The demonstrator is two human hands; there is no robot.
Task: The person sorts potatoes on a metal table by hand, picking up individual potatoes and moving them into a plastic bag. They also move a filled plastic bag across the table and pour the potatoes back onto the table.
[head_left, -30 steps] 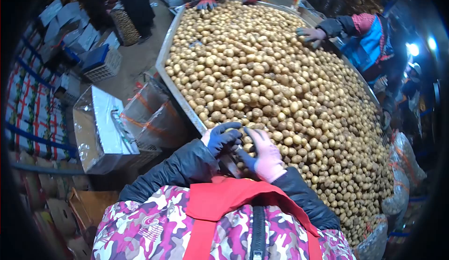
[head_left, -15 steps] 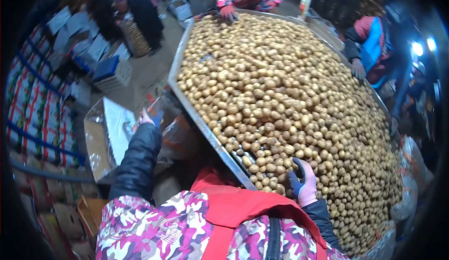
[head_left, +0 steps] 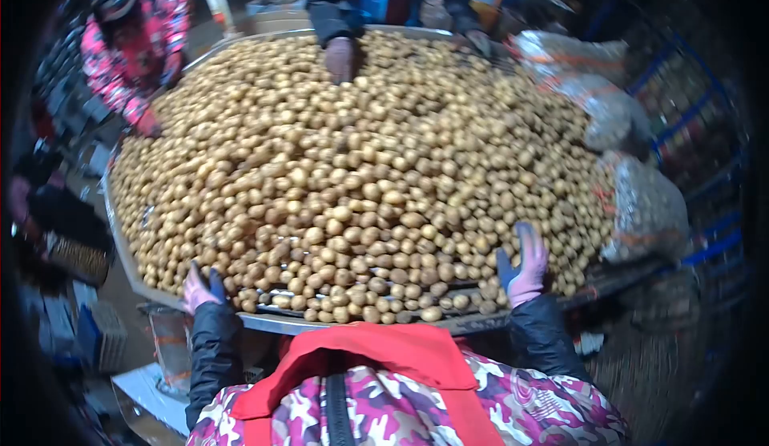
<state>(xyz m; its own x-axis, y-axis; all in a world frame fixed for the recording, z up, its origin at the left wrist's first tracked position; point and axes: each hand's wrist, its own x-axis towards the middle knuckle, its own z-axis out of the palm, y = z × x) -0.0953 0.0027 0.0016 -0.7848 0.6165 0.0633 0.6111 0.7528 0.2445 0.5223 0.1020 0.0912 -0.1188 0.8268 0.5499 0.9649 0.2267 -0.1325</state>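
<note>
A wide metal-rimmed table [head_left: 268, 322] is heaped with small round yellow-brown produce [head_left: 376, 197]; its exact kind I cannot make out. My left hand [head_left: 203, 289], in a pink and dark blue glove, is at the near left rim with fingers apart, holding nothing. At the right, close to the near edge, my right hand [head_left: 525, 266] is against the pile. Its gloved thumb and fingers are spread, and nothing shows in its grasp. Between the two hands, parts of the metal surface show under thinly spread pieces.
Across the table a co-worker's gloved hand [head_left: 340, 60] reaches onto the pile. Another person in a pink patterned jacket [head_left: 134, 45] leans in at the far left. Filled clear sacks [head_left: 647, 205] stand along the right side. A white box [head_left: 148, 394] lies at lower left.
My view has turned right. My left hand has come from beside the white box to the table's near rim. My right hand is still at the pile, fingers spread.
</note>
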